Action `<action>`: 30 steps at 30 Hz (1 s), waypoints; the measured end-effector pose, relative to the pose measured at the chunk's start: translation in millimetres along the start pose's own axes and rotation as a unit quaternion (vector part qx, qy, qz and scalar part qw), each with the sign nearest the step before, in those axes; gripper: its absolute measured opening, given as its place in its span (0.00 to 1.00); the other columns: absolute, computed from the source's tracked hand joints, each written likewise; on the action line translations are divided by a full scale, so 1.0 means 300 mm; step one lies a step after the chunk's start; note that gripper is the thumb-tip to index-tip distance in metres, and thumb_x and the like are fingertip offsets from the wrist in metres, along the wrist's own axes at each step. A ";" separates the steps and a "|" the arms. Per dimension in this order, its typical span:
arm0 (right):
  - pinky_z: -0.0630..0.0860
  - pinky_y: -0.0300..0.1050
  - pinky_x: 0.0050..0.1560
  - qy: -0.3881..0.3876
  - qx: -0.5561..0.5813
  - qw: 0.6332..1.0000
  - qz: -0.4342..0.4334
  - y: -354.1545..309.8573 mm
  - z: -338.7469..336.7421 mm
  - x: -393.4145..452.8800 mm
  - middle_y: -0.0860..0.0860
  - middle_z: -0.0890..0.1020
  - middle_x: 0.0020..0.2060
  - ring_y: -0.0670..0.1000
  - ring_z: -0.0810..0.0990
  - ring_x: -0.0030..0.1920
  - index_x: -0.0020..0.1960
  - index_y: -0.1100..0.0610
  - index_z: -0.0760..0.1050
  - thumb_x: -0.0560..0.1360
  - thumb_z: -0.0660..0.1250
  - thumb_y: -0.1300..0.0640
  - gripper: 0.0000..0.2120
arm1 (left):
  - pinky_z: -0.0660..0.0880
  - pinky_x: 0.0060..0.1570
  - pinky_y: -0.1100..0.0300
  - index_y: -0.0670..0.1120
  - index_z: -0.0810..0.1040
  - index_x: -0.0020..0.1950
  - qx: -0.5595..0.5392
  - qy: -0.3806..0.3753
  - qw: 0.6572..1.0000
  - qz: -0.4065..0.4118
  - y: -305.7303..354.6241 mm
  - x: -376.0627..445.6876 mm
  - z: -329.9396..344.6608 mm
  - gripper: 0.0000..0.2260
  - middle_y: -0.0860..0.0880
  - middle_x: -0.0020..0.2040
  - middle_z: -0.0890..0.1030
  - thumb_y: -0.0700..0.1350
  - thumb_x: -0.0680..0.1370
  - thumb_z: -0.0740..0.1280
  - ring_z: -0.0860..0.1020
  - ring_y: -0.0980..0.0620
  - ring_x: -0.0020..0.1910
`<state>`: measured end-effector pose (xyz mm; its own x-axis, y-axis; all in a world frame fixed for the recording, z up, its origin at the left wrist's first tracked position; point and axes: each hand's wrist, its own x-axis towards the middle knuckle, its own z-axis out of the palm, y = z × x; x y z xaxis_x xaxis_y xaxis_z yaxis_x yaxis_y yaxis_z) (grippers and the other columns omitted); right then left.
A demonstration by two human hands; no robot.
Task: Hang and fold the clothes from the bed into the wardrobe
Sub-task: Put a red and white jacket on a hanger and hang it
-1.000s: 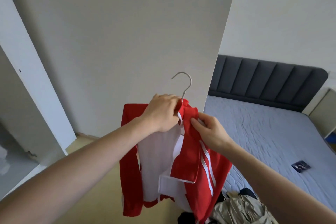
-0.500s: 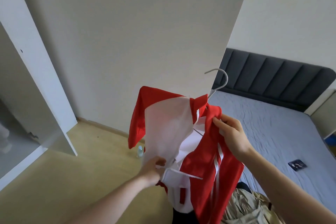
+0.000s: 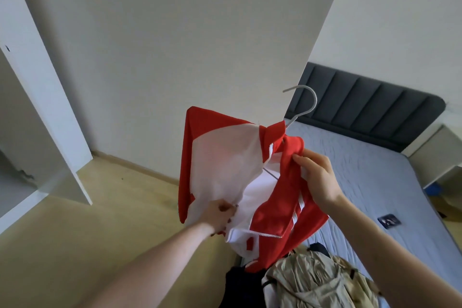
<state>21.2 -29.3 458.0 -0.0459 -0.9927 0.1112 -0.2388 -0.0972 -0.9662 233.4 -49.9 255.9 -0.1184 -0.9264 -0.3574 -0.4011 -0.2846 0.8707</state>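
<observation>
A red and white zip jacket [image 3: 220, 165] hangs in the air on a white wire hanger [image 3: 303, 102], whose hook sticks out above the collar. My right hand [image 3: 318, 177] grips the jacket's red shoulder just below the collar. My left hand [image 3: 218, 215] pinches the white front panel low down, near the zip edge. On the bed's near corner lies a pile of clothes: a beige jacket [image 3: 317, 280] and a dark garment [image 3: 240, 282]. The open white wardrobe [image 3: 37, 117] stands at the left.
The grey bed [image 3: 375, 182] with a dark padded headboard [image 3: 375, 112] fills the right side. A small dark card [image 3: 389, 221] lies on the mattress. A wide white panel [image 3: 175, 57] stands straight ahead. Wooden floor [image 3: 87, 232] spreads below the wardrobe.
My left hand has let go of the collar and dropped to the jacket's lower front. The jacket has swung open and the hanger hook has shifted right.
</observation>
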 end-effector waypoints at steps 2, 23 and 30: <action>0.78 0.71 0.52 0.004 -0.021 1.000 -0.002 0.003 -0.006 0.010 0.78 0.77 0.48 0.76 0.79 0.45 0.53 0.71 0.79 0.83 0.60 0.63 0.13 | 0.80 0.41 0.60 0.45 0.81 0.49 0.026 -0.010 1.000 0.003 0.008 -0.008 -0.021 0.11 0.46 0.44 0.84 0.51 0.83 0.65 0.80 0.51 0.40; 0.68 0.42 0.31 0.175 0.056 0.972 0.149 0.408 -0.216 -0.172 0.53 0.74 0.28 0.49 0.73 0.30 0.33 0.55 0.76 0.77 0.64 0.56 0.14 | 0.68 0.41 0.58 0.41 0.75 0.46 0.090 -0.082 0.991 0.059 -0.045 -0.009 0.069 0.14 0.49 0.39 0.76 0.50 0.85 0.62 0.73 0.53 0.39; 0.77 0.35 0.34 0.242 0.096 0.930 0.259 0.687 -0.380 -0.337 0.51 0.85 0.34 0.46 0.82 0.35 0.38 0.54 0.86 0.80 0.62 0.63 0.18 | 0.65 0.35 0.58 0.48 0.67 0.38 0.149 -0.140 0.979 0.019 -0.145 0.072 0.352 0.15 0.52 0.33 0.71 0.49 0.84 0.62 0.70 0.56 0.31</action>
<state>-134.0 59.0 274.2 -0.5484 -0.7664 -0.3345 0.1121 0.3290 -0.9376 152.3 -31.4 174.6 -0.3667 -0.8189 -0.4414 -0.6343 -0.1270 0.7626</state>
